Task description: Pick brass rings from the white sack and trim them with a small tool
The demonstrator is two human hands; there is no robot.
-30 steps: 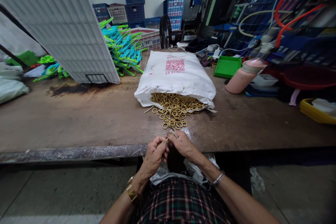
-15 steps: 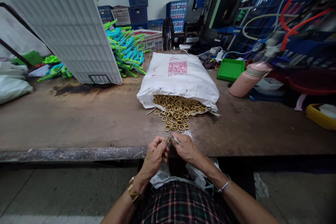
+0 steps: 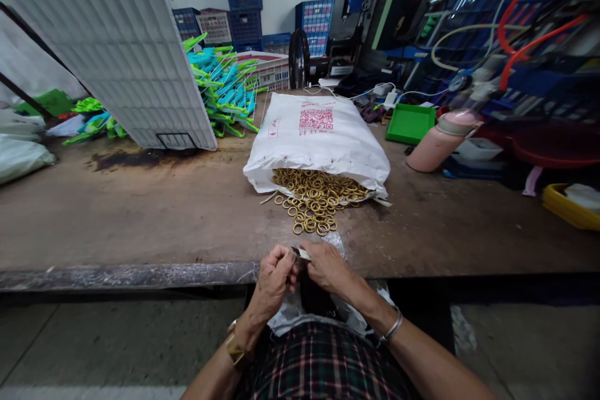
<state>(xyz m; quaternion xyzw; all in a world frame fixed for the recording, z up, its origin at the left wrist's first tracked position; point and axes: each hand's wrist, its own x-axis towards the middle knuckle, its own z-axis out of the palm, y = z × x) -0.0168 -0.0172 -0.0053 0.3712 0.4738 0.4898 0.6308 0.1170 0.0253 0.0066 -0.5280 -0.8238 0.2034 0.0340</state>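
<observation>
At the table's front edge, my left hand (image 3: pixel 277 272) is closed, its fingertips pinched around something too small to make out. My right hand (image 3: pixel 327 267) is closed on a small pale-handled tool (image 3: pixel 302 254), whose dark tip meets the left fingertips. Just beyond both hands lie loose brass-coloured rings (image 3: pixel 310 224), spilling from the open mouth of a white sack (image 3: pixel 290 131) with red print.
A white ribbed panel (image 3: pixel 140 56) stands at the left, with green and blue plastic pieces (image 3: pixel 229 90) behind it. To the right are a green tray (image 3: pixel 410 124), a pink bottle (image 3: pixel 438 145) and a yellow tray (image 3: pixel 569 207).
My right hand has turned slightly and moved a little left, with the tool now reaching across to the left fingertips. The left hand has barely shifted. The sack and rings look unchanged.
</observation>
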